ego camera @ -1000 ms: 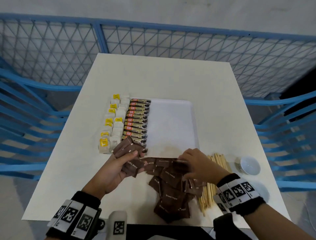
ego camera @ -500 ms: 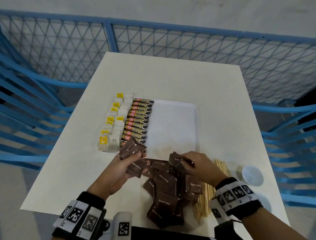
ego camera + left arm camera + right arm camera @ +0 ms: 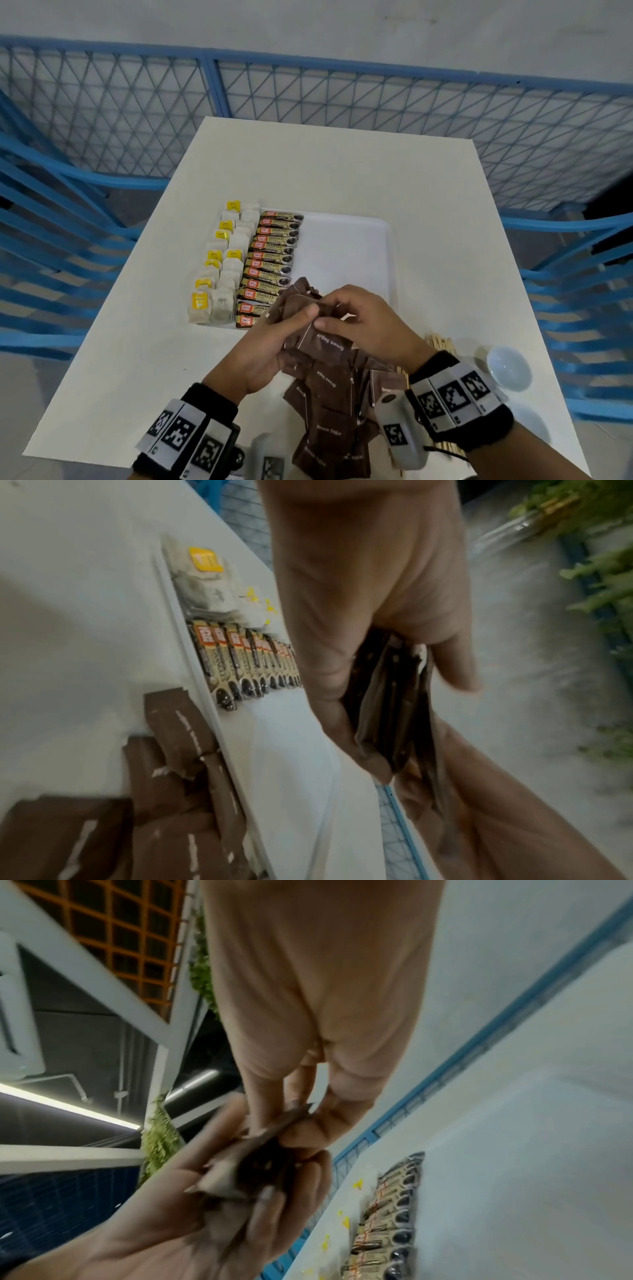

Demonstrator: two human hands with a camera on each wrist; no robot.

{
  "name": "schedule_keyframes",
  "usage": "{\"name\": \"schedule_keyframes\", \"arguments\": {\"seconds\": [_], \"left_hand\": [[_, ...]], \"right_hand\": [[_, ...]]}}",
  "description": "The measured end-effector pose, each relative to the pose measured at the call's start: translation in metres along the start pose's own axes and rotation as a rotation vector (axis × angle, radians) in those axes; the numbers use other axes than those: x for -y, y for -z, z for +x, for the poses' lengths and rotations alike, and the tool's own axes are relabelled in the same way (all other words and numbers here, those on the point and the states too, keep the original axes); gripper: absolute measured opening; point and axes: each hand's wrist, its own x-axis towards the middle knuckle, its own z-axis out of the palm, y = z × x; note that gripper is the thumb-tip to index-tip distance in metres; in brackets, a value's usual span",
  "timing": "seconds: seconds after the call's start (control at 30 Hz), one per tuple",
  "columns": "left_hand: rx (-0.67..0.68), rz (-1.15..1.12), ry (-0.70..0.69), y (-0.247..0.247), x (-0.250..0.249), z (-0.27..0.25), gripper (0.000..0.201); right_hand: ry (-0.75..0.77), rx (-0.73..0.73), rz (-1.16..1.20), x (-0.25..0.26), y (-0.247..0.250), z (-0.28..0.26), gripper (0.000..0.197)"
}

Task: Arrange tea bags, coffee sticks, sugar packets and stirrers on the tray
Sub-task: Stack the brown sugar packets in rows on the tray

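Hands meet right over the near edge of the flat white plastic tray [image 3: 346, 246]. From the head view, the left hand [image 3: 263, 346] is curled around a fanned bunch of brown paper sugar packets [image 3: 298, 305], and the right hand [image 3: 370, 325] is pinching one more packet against that bunch, thumb and fingertips closed on its edge. The left wrist view adds what the head cam can't: the stack sits edge-on between thumb and fingers, several packets thick. The right wrist view shows the pinch from below, though it's pretty blurry.

On the tray's left side sit white tea bags with yellow tags [image 3: 222, 270] in two columns, and just beside them a neat row of black and gold coffee sticks [image 3: 270, 260]. The rest of the loose brown sugar packets [image 3: 325, 421] lie in a heap on the white table [image 3: 342, 164] near the person. Only the head view catches the pale wooden stirrers [image 3: 440, 342] behind the right wrist and the small white bowl [image 3: 508, 368] further right.
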Motion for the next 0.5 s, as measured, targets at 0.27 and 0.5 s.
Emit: {"name": "schedule_keyframes", "arguments": {"seconds": [0.27, 0.5], "left_hand": [[-0.111, -0.116, -0.156, 0.025, -0.028, 0.021, 0.035], [-0.051, -0.060, -0.207, 0.055, -0.055, 0.029, 0.014]], "right_hand": [[-0.317, -0.120, 0.490, 0.017, -0.025, 0.024, 0.037], [-0.262, -0.247, 0.580, 0.025, -0.039, 0.048, 0.012]]}}
